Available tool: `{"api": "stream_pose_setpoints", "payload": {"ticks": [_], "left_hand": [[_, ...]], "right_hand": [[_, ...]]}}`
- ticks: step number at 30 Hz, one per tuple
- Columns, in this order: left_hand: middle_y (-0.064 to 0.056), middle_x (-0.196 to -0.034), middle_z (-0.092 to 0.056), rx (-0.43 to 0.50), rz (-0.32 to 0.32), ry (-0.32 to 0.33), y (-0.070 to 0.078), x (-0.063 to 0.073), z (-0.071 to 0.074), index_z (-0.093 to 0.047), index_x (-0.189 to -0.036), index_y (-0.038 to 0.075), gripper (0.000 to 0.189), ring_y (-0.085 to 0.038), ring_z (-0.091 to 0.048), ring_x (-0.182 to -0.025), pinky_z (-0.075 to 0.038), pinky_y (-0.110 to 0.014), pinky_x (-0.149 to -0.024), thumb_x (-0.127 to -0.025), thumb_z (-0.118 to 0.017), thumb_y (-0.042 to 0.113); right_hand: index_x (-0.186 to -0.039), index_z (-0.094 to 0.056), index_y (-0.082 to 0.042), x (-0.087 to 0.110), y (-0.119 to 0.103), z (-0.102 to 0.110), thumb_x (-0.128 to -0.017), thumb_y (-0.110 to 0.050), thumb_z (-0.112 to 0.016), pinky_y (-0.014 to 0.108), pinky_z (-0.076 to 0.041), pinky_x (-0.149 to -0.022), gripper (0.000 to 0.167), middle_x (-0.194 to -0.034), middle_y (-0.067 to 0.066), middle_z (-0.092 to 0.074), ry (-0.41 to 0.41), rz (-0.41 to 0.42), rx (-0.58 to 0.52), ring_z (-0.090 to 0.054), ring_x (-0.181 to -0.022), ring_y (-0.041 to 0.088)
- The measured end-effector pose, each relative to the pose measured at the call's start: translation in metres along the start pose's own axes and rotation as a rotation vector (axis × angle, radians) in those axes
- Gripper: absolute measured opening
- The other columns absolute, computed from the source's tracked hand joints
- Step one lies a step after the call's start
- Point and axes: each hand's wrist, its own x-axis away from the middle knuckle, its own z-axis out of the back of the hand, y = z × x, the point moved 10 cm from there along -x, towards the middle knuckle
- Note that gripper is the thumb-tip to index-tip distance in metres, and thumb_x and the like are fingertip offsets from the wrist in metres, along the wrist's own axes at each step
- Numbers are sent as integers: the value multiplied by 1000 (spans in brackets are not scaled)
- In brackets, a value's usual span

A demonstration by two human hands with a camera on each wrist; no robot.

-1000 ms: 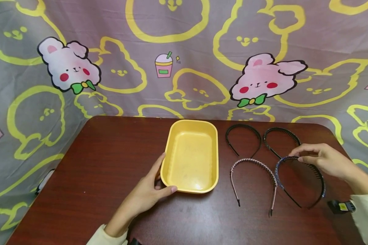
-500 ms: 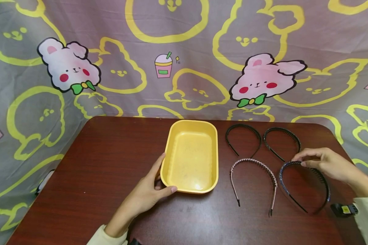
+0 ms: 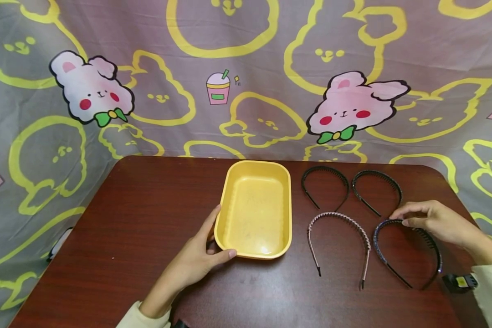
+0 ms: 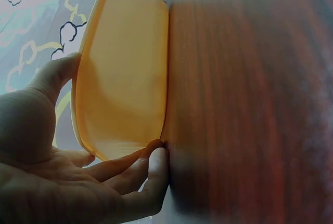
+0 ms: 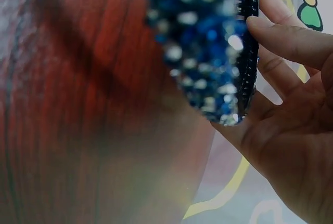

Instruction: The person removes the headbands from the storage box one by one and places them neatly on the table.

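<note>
A yellow plastic tray [image 3: 256, 214] lies on the table, its inside bare. My left hand [image 3: 197, 257] grips its near left corner, thumb on the front rim and index finger along the left side; the left wrist view has other fingers bent low against the tray wall [image 4: 125, 68]. With thumb and fingers my right hand [image 3: 438, 223] pinches the top of a toothed headband [image 3: 379, 248]. Blue and silver sparkling stones [image 5: 208, 52] cover its outer face in the right wrist view. A pink wrapped headband [image 3: 342, 215] lies just left of it, tips toward me.
Two black toothed headbands, a left one [image 3: 325, 168] and a right one [image 3: 377, 173], lie behind these, right of the tray. The dark wooden table [image 3: 139, 218] ends at a patterned cloth backdrop [image 3: 262, 82] behind and at the sides.
My right hand has moved the blue headband slightly right and toward me, away from the pink one and down at the table. The left hand and tray have stayed put.
</note>
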Motion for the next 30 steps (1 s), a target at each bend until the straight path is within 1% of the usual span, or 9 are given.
{"api": "stream_pose_setpoints", "payload": {"ticks": [4,10,20,25,30], "left_hand": [[-17,-163,-45,-2,0,0,1,0,0,-14,-167,42,108,-27,-49,-146,-55,-42,-99,-88,-86,37],[-17,-163,-46,-3,4,-1,1,0,0,-14,-167,42,108,-27,-49,-146,-55,-41,-98,-88,-86,37],[-16,-164,-44,-8,-1,-2,1,0,1,-14,-167,42,107,-27,-49,-146,-55,-40,-97,-88,-86,38],[-16,-164,-44,-7,1,-2,1,0,1,-14,-167,43,107,-27,-48,-147,-55,-42,-99,-88,-86,38],[-17,-163,-45,-11,1,0,1,0,1,-14,-167,43,108,-27,-49,-145,-55,-40,-97,-88,-86,38]], "right_hand": [[-105,-80,-8,0,5,0,-96,5,-68,16,-48,-72,21,-99,-13,-76,1,-27,2,-61,-94,-8],[-104,-81,-8,0,8,2,-94,5,-69,12,-46,-73,20,-98,-13,-76,27,-21,-7,-61,-94,-9],[-107,-81,-8,-1,13,0,-96,0,-70,14,-47,-73,18,-100,-19,-76,6,-66,14,-60,-95,-13],[-109,-81,-8,-1,13,1,-98,2,-66,15,-48,-72,21,-102,-20,-75,-1,-68,17,-60,-95,-13],[-109,-81,-7,0,14,1,-98,4,-65,16,-48,-71,22,-101,-20,-75,9,-66,34,-60,-95,-14]]}}
